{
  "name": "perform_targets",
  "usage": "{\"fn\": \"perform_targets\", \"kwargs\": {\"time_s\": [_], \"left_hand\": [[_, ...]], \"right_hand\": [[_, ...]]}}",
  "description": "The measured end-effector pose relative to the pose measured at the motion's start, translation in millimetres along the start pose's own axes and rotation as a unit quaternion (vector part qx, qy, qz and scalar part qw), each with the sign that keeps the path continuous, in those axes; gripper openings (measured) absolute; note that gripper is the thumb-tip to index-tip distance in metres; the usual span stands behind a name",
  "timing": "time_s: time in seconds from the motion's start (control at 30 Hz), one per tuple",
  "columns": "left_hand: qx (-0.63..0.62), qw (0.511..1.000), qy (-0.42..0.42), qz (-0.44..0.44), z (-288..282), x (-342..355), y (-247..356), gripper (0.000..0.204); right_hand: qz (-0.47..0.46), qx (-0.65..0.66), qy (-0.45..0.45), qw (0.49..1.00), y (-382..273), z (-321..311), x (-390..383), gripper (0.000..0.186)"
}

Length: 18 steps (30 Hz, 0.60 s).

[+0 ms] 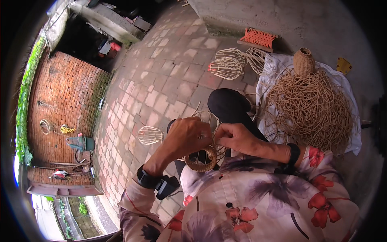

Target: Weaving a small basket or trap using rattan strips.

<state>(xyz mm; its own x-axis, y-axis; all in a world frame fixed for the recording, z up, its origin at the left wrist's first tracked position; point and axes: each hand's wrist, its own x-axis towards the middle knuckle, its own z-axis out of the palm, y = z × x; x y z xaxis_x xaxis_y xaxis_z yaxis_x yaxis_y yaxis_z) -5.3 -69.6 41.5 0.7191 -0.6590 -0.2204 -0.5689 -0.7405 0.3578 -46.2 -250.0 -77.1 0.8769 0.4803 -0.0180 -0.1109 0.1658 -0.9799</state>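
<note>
A partly woven basket sits in my lap, with a thick tan woven ring [200, 160] at its near end and thin pale frame wires [214, 121] fanning out on its far side. My left hand [187, 135] is bent over the basket, its fingers curled and closed on it. Close by on the right, my right hand [237, 137] has thumb and forefinger pinched together at the wires. Whatever lies between those fingertips is too small to make out. Parts of the basket are hidden beneath both hands.
A big heap of tan cord [310, 109] lies on a white cloth [352, 133] at right, with a finished woven vase [304, 62] behind it. Wire frames [227, 62] and another wire frame [150, 135] rest on the paving. An orange woven stool [259, 37] stands by the wall.
</note>
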Motion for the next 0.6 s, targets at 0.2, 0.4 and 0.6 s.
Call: {"fn": "perform_targets", "kwargs": {"time_s": [0.2,0.4,0.6], "left_hand": [[-0.001,1.0,-0.018,-0.013,-2,4,3,0.013],[0.054,0.998,-0.029,-0.015,-4,9,12,0.024],[0.111,0.992,-0.055,-0.015,11,16,20,0.019]], "right_hand": [[-0.008,-0.016,0.007,1.0,5,2,1,0.013],[0.157,0.101,-0.007,0.982,-9,5,2,0.014],[0.184,0.211,0.015,0.96,-4,9,-2,0.015]]}}
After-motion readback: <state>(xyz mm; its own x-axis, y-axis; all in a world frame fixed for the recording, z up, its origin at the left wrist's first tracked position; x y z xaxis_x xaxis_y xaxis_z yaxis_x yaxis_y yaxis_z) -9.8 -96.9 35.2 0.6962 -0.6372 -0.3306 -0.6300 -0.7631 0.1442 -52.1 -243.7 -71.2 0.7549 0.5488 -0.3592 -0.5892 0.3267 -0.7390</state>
